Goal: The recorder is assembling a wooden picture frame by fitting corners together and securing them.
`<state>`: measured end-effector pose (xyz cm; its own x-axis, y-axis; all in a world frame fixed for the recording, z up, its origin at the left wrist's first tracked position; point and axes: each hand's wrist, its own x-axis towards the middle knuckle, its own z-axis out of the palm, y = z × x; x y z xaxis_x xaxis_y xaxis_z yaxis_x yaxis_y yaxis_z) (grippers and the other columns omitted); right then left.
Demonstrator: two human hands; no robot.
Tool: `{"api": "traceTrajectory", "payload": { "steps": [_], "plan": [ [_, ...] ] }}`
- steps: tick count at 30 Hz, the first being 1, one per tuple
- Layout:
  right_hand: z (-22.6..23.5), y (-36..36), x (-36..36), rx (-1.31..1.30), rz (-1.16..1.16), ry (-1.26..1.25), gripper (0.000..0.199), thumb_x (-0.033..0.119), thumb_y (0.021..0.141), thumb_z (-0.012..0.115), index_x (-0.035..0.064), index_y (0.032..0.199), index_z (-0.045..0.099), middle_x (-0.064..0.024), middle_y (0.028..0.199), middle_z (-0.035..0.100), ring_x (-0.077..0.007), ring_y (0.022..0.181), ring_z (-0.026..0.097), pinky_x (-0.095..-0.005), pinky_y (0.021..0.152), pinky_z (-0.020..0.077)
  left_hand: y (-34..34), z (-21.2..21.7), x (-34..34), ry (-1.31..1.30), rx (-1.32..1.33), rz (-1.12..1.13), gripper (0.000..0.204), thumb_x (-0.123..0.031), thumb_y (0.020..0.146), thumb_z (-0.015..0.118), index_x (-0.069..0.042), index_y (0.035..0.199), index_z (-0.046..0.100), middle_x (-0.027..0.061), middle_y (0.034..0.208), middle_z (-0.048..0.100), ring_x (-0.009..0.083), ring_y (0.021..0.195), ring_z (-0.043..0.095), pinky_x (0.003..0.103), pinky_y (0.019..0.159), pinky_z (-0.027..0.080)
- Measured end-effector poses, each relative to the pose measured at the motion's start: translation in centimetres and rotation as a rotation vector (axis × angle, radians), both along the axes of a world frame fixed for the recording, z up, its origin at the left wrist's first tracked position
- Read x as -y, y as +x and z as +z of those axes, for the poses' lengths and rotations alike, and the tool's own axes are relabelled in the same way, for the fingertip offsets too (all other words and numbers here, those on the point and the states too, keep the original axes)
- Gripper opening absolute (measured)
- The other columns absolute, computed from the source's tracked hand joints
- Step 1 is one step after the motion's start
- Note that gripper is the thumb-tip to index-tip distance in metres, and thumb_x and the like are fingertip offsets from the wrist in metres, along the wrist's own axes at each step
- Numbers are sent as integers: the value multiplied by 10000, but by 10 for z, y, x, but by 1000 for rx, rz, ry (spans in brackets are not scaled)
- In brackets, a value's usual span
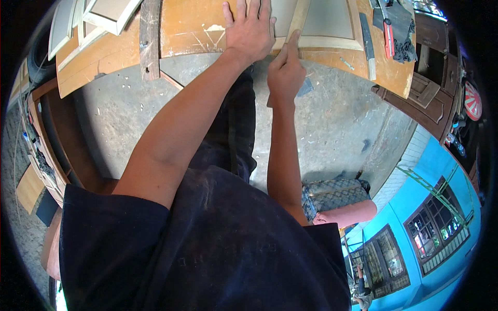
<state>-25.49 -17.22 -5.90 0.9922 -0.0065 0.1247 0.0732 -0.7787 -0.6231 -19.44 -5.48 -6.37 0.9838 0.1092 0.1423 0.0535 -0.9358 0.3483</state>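
My left hand [250, 35] lies palm down with its fingers spread, at the left edge of a framed panel. The panel [333, 19] has a grey centre and a pale wooden frame, and rests at the table's near edge. In my right hand [287, 75] is the near end of a flat, pale wooden strip [299, 19], the forefinger stretched along it. The strip slants away across the panel; its far end is out of view. Bare orange-brown tabletop [187, 26] shows left of my left hand, with pale scratches.
More pale wooden frames [111, 15] lie on the table's left part, beside a worn dark board [150, 39]. At the right are a dark flat bar [368, 46], a red-handled tool [388, 39] and dark cloth [407, 49]. A brown cabinet [72, 140] stands at left.
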Motion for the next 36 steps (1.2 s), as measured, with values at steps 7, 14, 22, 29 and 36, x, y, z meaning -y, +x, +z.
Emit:
{"api": "traceTrajectory", "payload": {
  "steps": [7,14,22,29,36],
  "plan": [
    [-1,-33,-7,-23,13,-20,488,79,964,542,44,1449,492,-224,748,665,-369,615,661,-413,557,503,-4,-18,-3,19,243,0,611,-321,1015,420,16,1512,304,205,1619,188,421,1509,94,641,1174,124],
    [9,-58,-13,-140,9,21,506,96,965,533,46,1464,471,-231,754,660,-370,609,654,-408,546,493,-4,-16,-7,15,90,7,619,-332,1015,416,28,1507,304,210,1621,175,424,1508,92,649,1171,120],
    [7,-9,-9,-51,-29,-16,526,57,953,533,74,1474,468,-236,783,667,-369,605,654,-417,544,492,-3,-8,-3,-4,-39,-23,626,-304,1000,424,42,1505,294,227,1614,178,440,1499,104,654,1165,133],
    [10,-22,-11,-159,1,-59,505,102,967,523,69,1468,472,-252,795,667,-398,665,670,-427,576,515,-3,-16,-1,28,123,-12,617,-289,997,425,40,1504,298,215,1616,185,436,1501,112,652,1163,145],
    [6,-75,-5,-95,24,19,484,139,983,524,86,1463,486,-242,801,676,-374,635,664,-415,557,504,-5,6,-6,31,-104,19,613,-289,991,438,26,1502,312,196,1620,195,413,1508,114,651,1162,154]
  ]
}}
